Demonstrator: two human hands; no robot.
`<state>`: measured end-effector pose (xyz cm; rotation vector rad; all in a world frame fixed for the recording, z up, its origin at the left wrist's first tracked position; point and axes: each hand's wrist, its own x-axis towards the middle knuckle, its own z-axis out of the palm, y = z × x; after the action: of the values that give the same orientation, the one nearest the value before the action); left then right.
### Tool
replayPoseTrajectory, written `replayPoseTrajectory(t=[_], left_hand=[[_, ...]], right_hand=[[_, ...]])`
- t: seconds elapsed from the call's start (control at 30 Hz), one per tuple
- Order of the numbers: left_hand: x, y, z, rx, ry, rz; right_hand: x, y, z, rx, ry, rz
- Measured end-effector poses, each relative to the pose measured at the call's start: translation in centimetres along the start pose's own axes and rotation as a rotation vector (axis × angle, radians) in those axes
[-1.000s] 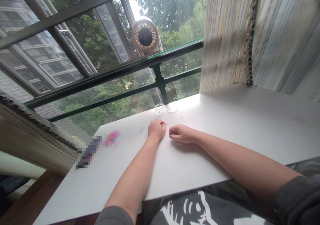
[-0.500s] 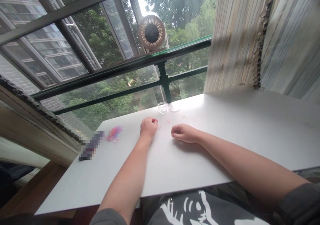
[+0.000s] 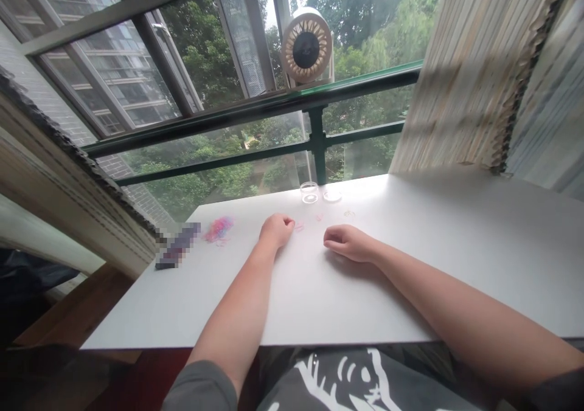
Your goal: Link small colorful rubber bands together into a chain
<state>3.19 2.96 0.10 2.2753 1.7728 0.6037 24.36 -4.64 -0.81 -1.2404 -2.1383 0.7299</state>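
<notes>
My left hand point(image 3: 276, 231) rests on the white table with its fingers curled and thumb and forefinger pinched; whatever is between them, if anything, is too small to make out. Just right of it lie small pink, thin loop-like bits point(image 3: 298, 226), with another pink bit point(image 3: 320, 217) farther back. My right hand point(image 3: 348, 243) lies on its side, fingers bent round to the thumb, and I cannot see anything held there. Behind it are pale yellowish bits point(image 3: 349, 213). Off to the left spreads a loose pile of tiny pink, purple and orange pieces point(image 3: 219, 228).
A clear round container point(image 3: 309, 193) stands at the table's back edge beside a clear round lid point(image 3: 332, 197). A blurred-out dark object point(image 3: 179, 247) lies at the left edge. Behind the table point(image 3: 365, 314) run a green railing point(image 3: 317, 140), a round fan point(image 3: 306, 49) and curtains.
The camera view has turned, so the scene sits farther right in the picture. My left hand has shifted slightly left, showing more of the pink bits beside it. The right hand keeps its pose.
</notes>
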Motion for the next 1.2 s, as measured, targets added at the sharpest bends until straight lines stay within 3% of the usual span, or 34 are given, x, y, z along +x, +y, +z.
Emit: replayPoseTrajectory(t=[0.2, 0.4, 0.8, 1.2], left_hand=[[-0.2, -0.1, 0.0, -0.045, 0.011, 0.005], [-1.0, 0.8, 0.9, -0.009, 0.004, 0.149], [-0.5, 1.6, 0.8, -0.021, 0.012, 0.038], [-0.3, 2.0, 2.0, -0.008, 0.057, -0.013]], right_hand=[[0.0, -0.2, -0.1, 0.006, 0.001, -0.004], [0.0, -0.2, 0.0, 0.0, -0.001, -0.004], [0.0, -0.4, -0.1, 0.011, 0.002, 0.004], [0.0, -0.4, 0.0, 0.032, 0.006, 0.005]])
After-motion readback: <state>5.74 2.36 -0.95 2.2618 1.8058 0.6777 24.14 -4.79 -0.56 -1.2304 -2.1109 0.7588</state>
